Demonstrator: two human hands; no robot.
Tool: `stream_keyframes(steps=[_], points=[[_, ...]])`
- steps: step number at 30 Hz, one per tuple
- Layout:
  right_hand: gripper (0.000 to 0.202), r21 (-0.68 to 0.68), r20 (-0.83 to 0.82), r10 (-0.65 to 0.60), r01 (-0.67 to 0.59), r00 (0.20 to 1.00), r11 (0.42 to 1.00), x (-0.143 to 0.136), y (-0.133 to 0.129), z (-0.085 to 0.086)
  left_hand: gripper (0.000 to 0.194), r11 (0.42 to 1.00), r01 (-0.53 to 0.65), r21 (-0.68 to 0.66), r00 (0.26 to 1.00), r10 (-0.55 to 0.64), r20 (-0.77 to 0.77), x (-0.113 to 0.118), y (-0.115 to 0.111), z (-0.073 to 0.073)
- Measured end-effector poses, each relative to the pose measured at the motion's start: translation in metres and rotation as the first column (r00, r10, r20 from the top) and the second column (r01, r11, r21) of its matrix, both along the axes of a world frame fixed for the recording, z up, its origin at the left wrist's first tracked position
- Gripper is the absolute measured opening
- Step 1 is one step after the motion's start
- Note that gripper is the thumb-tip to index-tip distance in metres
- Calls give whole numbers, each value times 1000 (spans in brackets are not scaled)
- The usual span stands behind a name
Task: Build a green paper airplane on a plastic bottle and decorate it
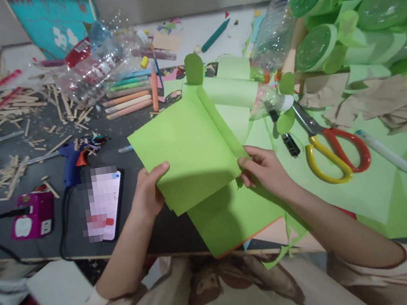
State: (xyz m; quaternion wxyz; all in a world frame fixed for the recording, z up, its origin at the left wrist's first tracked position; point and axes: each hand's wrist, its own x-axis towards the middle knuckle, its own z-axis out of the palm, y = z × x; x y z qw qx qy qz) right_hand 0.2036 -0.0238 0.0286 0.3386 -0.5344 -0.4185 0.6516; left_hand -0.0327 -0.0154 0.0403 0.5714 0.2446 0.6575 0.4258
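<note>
Both hands hold a light green sheet of paper (184,150) tilted above the table. My left hand (151,187) grips its left edge, thumb on top and fingers hidden beneath. At the lower right corner, my right hand (260,167) pinches the paper between thumb and fingers. A narrow strip along the right edge is folded over and runs up from that pinch. Another green sheet (235,218) lies underneath, at the table's front edge. Just beyond the held paper is a plastic bottle (272,100) wrapped in pale green paper, with rounded green pieces near it.
Red-and-yellow scissors (326,148) and a black marker (288,138) lie to the right. At left are a blue glue gun (72,161), a phone (105,204) and a purple box (32,214) with a cable. Clear bottles (93,67), several coloured pens and wood sticks (4,107) fill the back.
</note>
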Motion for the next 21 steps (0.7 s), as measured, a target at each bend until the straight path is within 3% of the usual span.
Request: stream_keyframes(steps=[4, 6, 9, 11, 15, 16, 19, 21], points=[[50, 15, 102, 36, -38, 994, 999, 8, 3, 8, 42, 994, -75, 75, 988, 84, -129, -4, 0, -3], [48, 78, 251, 107, -130, 962, 988, 19, 3, 17, 41, 989, -91, 115, 982, 109, -156, -7, -3, -3], [42, 199, 509, 44, -167, 860, 966, 45, -4, 31, 36, 979, -110, 171, 976, 139, -168, -13, -8, 0], [43, 265, 663, -69, -148, 745, 953, 69, -12, 36, 32, 966, -134, 221, 969, 175, -176, -16, -11, 4], [42, 332, 908, -261, -184, 327, 925, 124, -31, 30, 28, 926, -244, 287, 934, 304, -187, -18, -16, 6], [43, 267, 945, -217, -193, 246, 944, 136, -35, 25, 28, 918, -277, 284, 924, 336, -184, -19, -16, 6], [65, 103, 982, -57, -259, 179, 960, 159, -41, 8, 32, 898, -364, 248, 891, 414, -187, -19, -19, 0], [66, 120, 991, -93, -308, 98, 944, 161, -38, 2, 31, 888, -393, 240, 873, 442, -207, -20, -22, -6]])
